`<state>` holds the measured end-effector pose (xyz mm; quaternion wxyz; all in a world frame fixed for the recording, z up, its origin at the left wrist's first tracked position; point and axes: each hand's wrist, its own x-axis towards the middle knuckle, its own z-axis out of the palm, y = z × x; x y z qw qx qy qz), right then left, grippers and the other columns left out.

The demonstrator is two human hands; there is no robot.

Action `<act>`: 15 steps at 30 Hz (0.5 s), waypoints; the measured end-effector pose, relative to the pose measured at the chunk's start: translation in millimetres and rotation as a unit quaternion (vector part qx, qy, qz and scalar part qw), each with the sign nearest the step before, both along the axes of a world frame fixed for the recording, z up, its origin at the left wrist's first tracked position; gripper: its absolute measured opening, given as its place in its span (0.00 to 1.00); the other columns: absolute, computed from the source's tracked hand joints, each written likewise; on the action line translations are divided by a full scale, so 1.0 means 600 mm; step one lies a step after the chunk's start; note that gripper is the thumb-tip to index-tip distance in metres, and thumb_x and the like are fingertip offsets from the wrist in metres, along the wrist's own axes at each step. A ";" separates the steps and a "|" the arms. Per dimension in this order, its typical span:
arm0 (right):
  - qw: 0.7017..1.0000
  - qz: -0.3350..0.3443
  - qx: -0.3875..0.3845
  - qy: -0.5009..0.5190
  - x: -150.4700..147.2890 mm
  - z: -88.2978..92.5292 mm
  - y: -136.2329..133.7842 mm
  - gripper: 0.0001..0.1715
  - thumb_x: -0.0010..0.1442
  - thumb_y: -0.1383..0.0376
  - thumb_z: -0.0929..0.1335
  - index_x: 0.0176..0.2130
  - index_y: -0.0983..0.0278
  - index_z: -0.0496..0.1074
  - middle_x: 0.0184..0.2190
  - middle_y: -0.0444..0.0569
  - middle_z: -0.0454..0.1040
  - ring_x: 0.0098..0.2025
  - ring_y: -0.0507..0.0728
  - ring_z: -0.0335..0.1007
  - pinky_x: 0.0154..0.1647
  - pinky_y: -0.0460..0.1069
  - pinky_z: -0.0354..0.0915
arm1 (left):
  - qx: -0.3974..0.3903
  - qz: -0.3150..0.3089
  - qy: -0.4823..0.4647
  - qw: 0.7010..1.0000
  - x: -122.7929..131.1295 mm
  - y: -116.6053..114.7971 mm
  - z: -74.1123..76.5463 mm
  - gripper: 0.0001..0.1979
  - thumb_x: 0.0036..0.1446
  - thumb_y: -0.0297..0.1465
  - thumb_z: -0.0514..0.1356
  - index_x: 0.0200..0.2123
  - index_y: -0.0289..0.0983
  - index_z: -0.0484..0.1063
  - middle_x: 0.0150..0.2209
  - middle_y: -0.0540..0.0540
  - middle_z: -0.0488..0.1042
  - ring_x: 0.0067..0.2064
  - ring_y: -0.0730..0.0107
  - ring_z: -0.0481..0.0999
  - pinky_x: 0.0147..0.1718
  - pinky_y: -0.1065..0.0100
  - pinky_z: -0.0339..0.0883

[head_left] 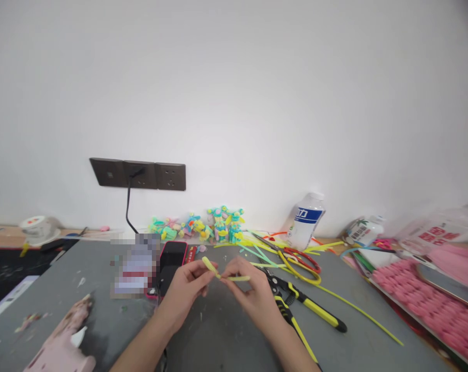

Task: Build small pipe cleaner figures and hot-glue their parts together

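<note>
A pale yellow fuzzy pipe cleaner [209, 265] is bent between my two hands, above the middle of the grey mat. My left hand [185, 287] pinches it with thumb and fingers below a short folded end that points up and left. My right hand [251, 294] grips it close by, and another length runs rightward across its fingers. The fingers hide part of the bend. Just right of my right hand lie yellow-and-black pliers [319, 309] and scissors [316, 278] with yellow handles. Loose yellow and green pipe cleaners [363, 310] spread around them.
Small colourful pipe-cleaner figures [220, 227] stand along the wall. A black phone [172, 261] lies left of my hands. Farther right are a clear bottle [305, 222], a tipped white bottle [363, 231] and a pink woven item [423, 294]. A pink piece [61, 346] is at front left.
</note>
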<state>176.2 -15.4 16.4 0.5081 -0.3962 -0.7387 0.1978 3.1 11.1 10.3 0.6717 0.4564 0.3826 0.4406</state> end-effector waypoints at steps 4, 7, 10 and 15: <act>0.998 0.020 -0.041 0.031 0.009 0.008 0.002 0.09 0.63 0.64 0.69 0.31 0.63 0.72 0.27 0.46 0.72 0.30 0.53 0.66 0.32 0.46 0.61 | 0.046 -0.051 0.055 0.996 -0.001 -0.004 0.012 0.16 0.47 0.40 0.70 0.32 0.32 0.80 0.23 0.51 0.68 0.25 0.77 0.61 0.24 0.74 0.56; 0.993 0.050 -0.097 0.043 0.018 0.014 0.003 0.11 0.62 0.59 0.70 0.31 0.63 0.75 0.27 0.46 0.72 0.30 0.53 0.65 0.32 0.47 0.61 | 0.048 -0.093 0.074 0.992 -0.002 -0.008 0.018 0.14 0.47 0.39 0.70 0.30 0.32 0.80 0.23 0.51 0.68 0.26 0.76 0.61 0.25 0.74 0.56; 0.982 0.103 -0.149 0.058 0.026 0.017 0.003 0.11 0.62 0.57 0.70 0.35 0.62 0.79 0.28 0.46 0.72 0.33 0.54 0.65 0.35 0.48 0.61 | 0.042 -0.142 0.087 0.985 -0.003 -0.010 0.019 0.14 0.47 0.39 0.69 0.30 0.32 0.81 0.24 0.50 0.71 0.26 0.75 0.62 0.25 0.73 0.55; 0.953 0.174 -0.234 0.084 0.037 0.018 0.001 0.11 0.58 0.58 0.73 0.39 0.61 0.81 0.31 0.46 0.70 0.34 0.54 0.65 0.36 0.48 0.61 | 0.038 -0.214 0.114 0.969 -0.004 -0.012 0.012 0.15 0.47 0.39 0.70 0.29 0.31 0.81 0.22 0.51 0.70 0.26 0.76 0.62 0.27 0.72 0.52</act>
